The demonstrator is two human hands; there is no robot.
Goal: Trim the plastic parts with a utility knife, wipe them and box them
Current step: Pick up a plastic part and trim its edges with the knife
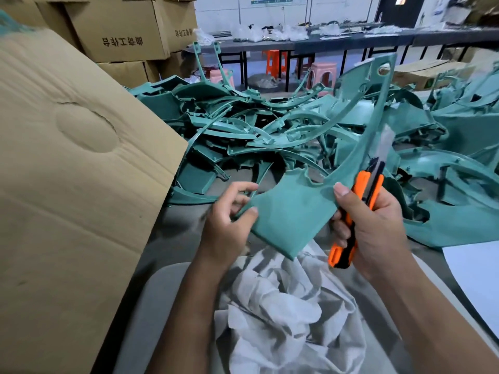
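Teal plastic part [294, 211] is held up between both hands above the white cloth [283, 300], its long curved arm rising up and away to the right. The left hand [229, 220] pinches its broad lower-left corner; the right hand [378, 220] grips the orange utility knife [359, 209], blade lying along the arm's right edge, thumb touching the part.

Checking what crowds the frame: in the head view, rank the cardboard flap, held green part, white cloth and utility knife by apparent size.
1. cardboard flap, inflated by nearness to the camera
2. white cloth
3. held green part, close to the cloth, so that order is unsure
4. utility knife
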